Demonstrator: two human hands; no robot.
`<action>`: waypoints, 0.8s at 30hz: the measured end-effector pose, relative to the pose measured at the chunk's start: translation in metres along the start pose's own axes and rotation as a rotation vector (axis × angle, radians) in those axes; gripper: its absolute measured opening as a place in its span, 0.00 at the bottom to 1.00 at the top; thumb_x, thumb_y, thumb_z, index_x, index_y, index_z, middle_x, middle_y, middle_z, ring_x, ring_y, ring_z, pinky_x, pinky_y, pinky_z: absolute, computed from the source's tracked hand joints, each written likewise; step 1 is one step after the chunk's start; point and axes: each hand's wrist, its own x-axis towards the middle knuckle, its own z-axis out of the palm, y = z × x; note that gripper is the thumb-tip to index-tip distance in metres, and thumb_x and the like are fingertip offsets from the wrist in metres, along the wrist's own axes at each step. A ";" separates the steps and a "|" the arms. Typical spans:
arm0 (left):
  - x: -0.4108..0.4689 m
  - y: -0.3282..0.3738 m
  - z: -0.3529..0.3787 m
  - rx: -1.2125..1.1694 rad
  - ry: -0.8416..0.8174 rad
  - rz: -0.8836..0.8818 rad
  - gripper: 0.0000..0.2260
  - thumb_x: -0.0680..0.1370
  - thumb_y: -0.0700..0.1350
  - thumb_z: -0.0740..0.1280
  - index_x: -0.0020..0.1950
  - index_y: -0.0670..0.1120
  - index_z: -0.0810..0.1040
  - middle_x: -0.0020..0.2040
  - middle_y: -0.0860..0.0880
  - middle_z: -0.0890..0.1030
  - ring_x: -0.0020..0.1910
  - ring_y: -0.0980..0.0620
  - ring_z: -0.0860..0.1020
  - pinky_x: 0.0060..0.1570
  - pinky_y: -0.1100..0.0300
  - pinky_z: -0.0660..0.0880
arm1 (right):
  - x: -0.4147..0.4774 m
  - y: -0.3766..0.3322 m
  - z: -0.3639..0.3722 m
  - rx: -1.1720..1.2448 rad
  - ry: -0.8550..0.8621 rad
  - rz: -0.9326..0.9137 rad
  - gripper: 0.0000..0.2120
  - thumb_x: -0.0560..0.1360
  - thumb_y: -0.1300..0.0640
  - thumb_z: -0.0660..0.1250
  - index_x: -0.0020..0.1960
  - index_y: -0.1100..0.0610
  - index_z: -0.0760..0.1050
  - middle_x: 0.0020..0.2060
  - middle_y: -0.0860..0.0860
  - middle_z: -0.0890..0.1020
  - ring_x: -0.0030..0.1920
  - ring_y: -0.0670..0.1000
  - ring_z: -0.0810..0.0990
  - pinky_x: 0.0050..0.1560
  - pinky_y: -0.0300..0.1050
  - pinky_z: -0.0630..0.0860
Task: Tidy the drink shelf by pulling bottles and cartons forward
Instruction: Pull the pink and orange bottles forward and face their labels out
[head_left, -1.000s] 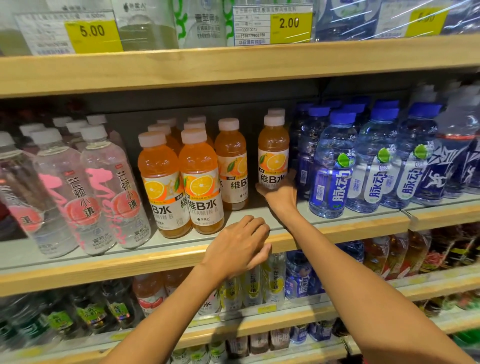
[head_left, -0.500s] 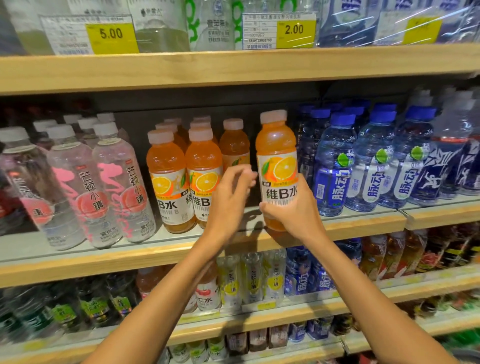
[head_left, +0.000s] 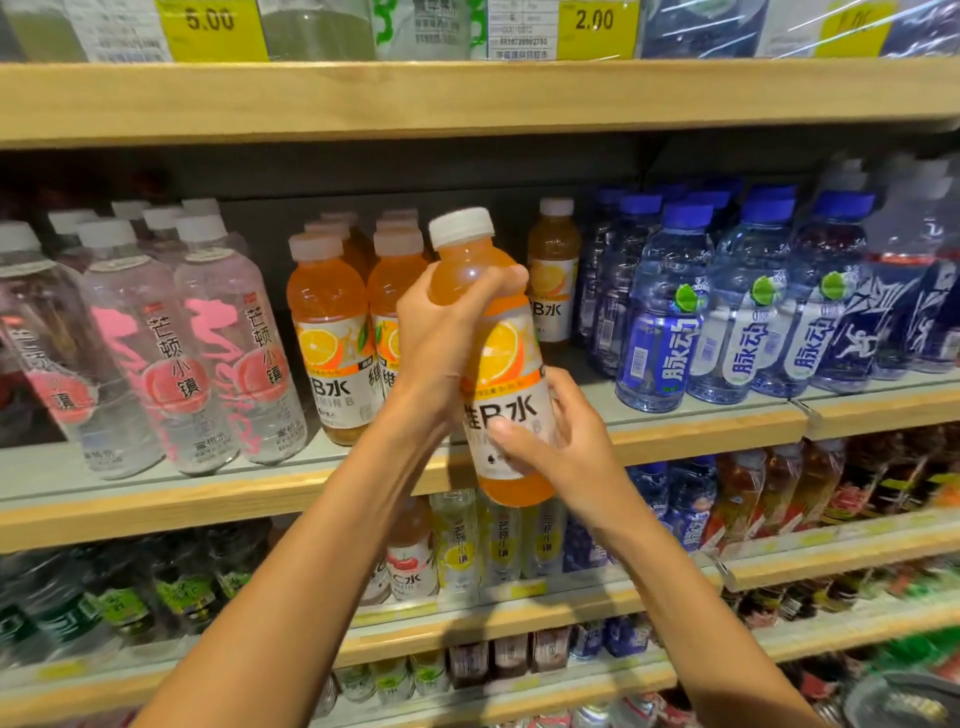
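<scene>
Our left hand (head_left: 441, 332) wraps the shoulder of the orange bottle (head_left: 506, 374) and our right hand (head_left: 569, 449) grips its label, holding it lifted just before the front edge of the shelf (head_left: 208, 501); we judge the neighbouring orange bottles (head_left: 328, 332) fronted, the rear bottle (head_left: 553, 270) not yet.

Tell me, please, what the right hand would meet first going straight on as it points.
The orange bottle it grips; the right hand points up and left, so beyond that probably the left hand, though depth is unclear.
</scene>
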 end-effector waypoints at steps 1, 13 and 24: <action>0.003 0.003 -0.004 -0.100 -0.068 -0.092 0.19 0.64 0.44 0.76 0.53 0.41 0.79 0.43 0.46 0.83 0.40 0.49 0.82 0.40 0.55 0.79 | 0.000 0.000 -0.005 0.117 -0.074 0.061 0.29 0.65 0.46 0.74 0.63 0.53 0.71 0.53 0.49 0.83 0.54 0.49 0.82 0.49 0.41 0.79; 0.014 -0.006 -0.023 -0.576 -0.689 -0.359 0.31 0.58 0.49 0.81 0.57 0.42 0.77 0.50 0.42 0.81 0.45 0.46 0.82 0.49 0.54 0.79 | -0.002 0.015 0.017 0.541 -0.429 0.273 0.33 0.63 0.41 0.77 0.59 0.60 0.74 0.44 0.60 0.82 0.40 0.57 0.83 0.42 0.50 0.81; -0.010 -0.003 -0.007 0.358 -0.100 0.185 0.21 0.74 0.59 0.65 0.61 0.47 0.74 0.51 0.55 0.80 0.48 0.64 0.80 0.42 0.71 0.75 | -0.001 0.009 0.014 -0.235 0.300 -0.019 0.25 0.60 0.43 0.75 0.51 0.55 0.74 0.40 0.50 0.83 0.40 0.47 0.82 0.35 0.39 0.76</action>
